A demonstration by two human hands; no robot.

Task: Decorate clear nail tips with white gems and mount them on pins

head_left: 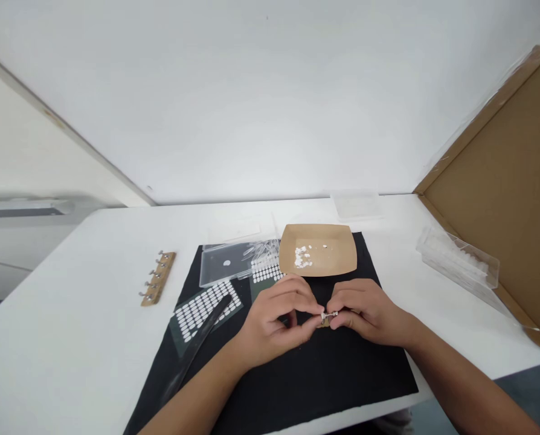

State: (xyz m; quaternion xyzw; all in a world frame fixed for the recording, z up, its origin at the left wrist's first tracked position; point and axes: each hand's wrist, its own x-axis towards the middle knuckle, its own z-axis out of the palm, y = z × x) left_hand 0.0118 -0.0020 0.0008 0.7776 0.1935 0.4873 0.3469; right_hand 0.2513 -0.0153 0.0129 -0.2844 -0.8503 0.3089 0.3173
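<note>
My left hand [281,314] and my right hand [367,311] meet over the black mat [315,386], each closed in a pinch between thumb and fingers. Between the fingertips is a small hook rack [325,323], with shiny metal parts on top and a tan wooden part below. Most of it is hidden by the fingers. A similar wooden hook rack [159,279] with several metal hooks lies on the white table to the left. Beyond my hands sits a brown paper tray [342,254] holding small white bits [302,258].
Sheets of white oval stickers [202,311] lie left of my hands, under a long black strip [202,335]. A clear plastic box [225,266] rests behind them. At right stand another clear box [460,257] and a large cardboard box [501,181]. A white wall [270,109] bounds the back.
</note>
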